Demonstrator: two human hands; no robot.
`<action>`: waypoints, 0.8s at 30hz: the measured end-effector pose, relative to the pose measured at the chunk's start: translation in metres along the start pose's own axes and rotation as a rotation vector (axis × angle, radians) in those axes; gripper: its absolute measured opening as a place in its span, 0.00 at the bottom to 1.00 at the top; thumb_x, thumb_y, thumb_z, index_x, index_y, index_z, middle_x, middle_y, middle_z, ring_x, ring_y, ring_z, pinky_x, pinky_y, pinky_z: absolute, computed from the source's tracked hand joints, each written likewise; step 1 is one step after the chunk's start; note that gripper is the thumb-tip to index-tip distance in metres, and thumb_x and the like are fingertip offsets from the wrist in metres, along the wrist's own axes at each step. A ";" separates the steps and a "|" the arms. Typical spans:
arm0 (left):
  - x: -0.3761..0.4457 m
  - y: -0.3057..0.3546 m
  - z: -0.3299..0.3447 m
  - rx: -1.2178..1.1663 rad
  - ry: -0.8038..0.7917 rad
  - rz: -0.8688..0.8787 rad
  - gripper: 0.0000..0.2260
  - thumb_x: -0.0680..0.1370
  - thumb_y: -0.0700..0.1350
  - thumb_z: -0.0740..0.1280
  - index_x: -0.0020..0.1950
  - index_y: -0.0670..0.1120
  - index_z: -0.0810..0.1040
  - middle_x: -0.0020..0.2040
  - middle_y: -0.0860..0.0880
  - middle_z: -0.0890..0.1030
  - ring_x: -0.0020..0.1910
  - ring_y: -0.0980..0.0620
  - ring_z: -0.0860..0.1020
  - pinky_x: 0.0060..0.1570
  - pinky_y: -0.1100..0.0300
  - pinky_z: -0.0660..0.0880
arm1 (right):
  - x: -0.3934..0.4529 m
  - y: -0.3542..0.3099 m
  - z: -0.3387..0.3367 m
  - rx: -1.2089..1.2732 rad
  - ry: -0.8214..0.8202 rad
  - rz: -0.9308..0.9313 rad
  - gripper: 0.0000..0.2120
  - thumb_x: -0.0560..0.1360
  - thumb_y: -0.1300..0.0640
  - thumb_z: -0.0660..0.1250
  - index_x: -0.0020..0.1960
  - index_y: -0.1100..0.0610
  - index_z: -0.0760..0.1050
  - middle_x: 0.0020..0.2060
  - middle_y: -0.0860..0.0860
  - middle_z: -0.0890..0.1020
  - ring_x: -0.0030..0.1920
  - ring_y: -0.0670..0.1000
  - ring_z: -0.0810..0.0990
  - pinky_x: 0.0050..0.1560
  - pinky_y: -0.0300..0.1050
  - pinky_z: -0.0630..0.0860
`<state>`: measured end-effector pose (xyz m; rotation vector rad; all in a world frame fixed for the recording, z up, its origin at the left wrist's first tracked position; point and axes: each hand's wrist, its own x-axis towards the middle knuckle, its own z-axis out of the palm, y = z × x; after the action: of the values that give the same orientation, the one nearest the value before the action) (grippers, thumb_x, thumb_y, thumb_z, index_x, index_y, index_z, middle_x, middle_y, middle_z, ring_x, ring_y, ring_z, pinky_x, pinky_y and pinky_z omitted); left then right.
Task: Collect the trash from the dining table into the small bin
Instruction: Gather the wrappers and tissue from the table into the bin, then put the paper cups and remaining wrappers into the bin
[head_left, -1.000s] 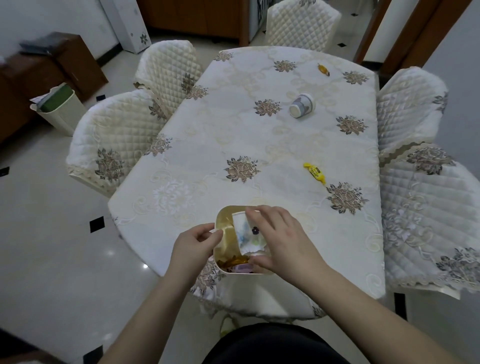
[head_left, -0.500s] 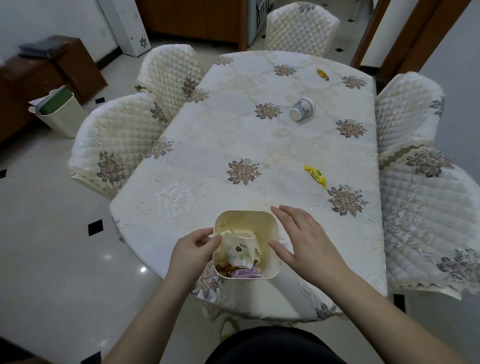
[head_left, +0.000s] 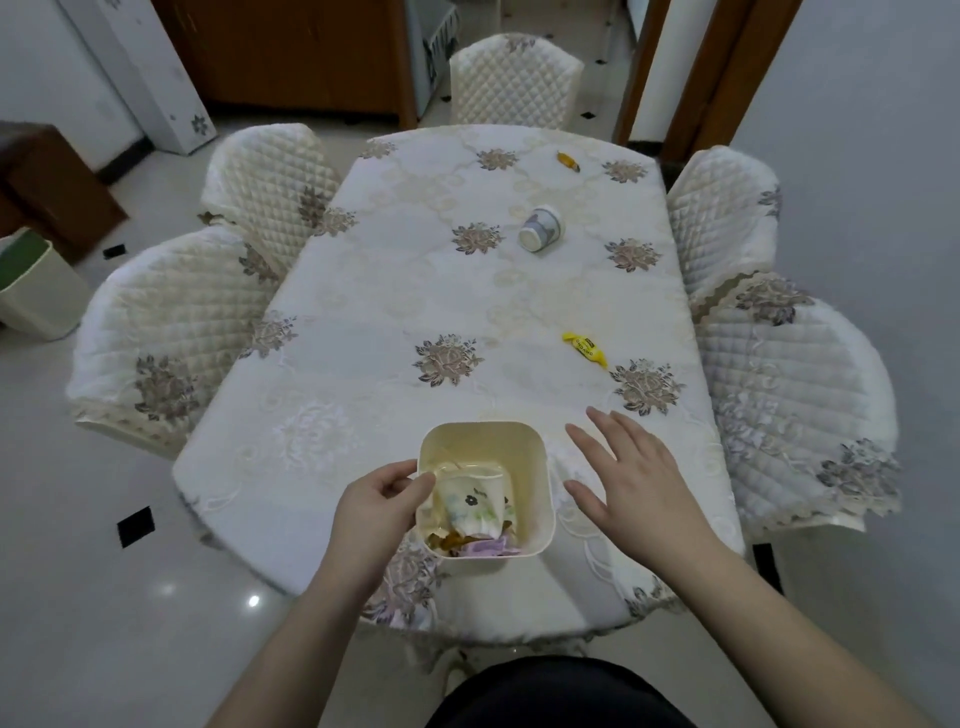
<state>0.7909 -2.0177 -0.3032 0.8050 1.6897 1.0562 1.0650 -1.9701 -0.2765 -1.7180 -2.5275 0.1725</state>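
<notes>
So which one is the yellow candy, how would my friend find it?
Start at the long dining table with the cream flowered tablecloth. On its right side, past the open right hand, lies a bright yellow twisted candy wrapper with dark print. The small orange wrapper and the tipped white paper cup lie farther away.

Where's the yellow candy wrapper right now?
In the head view, the yellow wrapper lies on the table's right side, beyond the right hand and nearer than the tipped cup.

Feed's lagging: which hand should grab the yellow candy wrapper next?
Probably the right hand: it is open and empty, on the side of the yellow candy wrapper. The left hand grips the small bin.
</notes>
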 end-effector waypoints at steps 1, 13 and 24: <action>0.002 0.000 0.001 0.003 -0.018 0.006 0.13 0.78 0.44 0.72 0.61 0.43 0.84 0.50 0.34 0.85 0.52 0.33 0.83 0.52 0.36 0.81 | -0.003 0.001 0.000 0.000 0.005 0.024 0.28 0.77 0.42 0.60 0.75 0.50 0.62 0.75 0.53 0.62 0.74 0.57 0.59 0.71 0.53 0.59; 0.018 0.003 0.044 0.071 -0.230 0.028 0.09 0.77 0.43 0.73 0.57 0.45 0.86 0.46 0.41 0.88 0.49 0.40 0.86 0.51 0.39 0.83 | -0.060 0.014 -0.009 -0.080 0.102 0.269 0.29 0.73 0.49 0.69 0.71 0.56 0.69 0.69 0.58 0.72 0.68 0.62 0.70 0.66 0.59 0.67; -0.001 0.021 0.119 0.119 -0.327 0.093 0.08 0.77 0.40 0.72 0.55 0.43 0.87 0.45 0.38 0.87 0.43 0.46 0.86 0.46 0.48 0.85 | -0.110 0.078 -0.019 -0.046 0.167 0.402 0.30 0.74 0.47 0.66 0.73 0.54 0.65 0.71 0.55 0.69 0.71 0.59 0.66 0.70 0.57 0.62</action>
<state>0.9044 -1.9765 -0.3036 1.0793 1.4564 0.8383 1.1795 -2.0434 -0.2688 -2.1418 -2.0633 -0.0073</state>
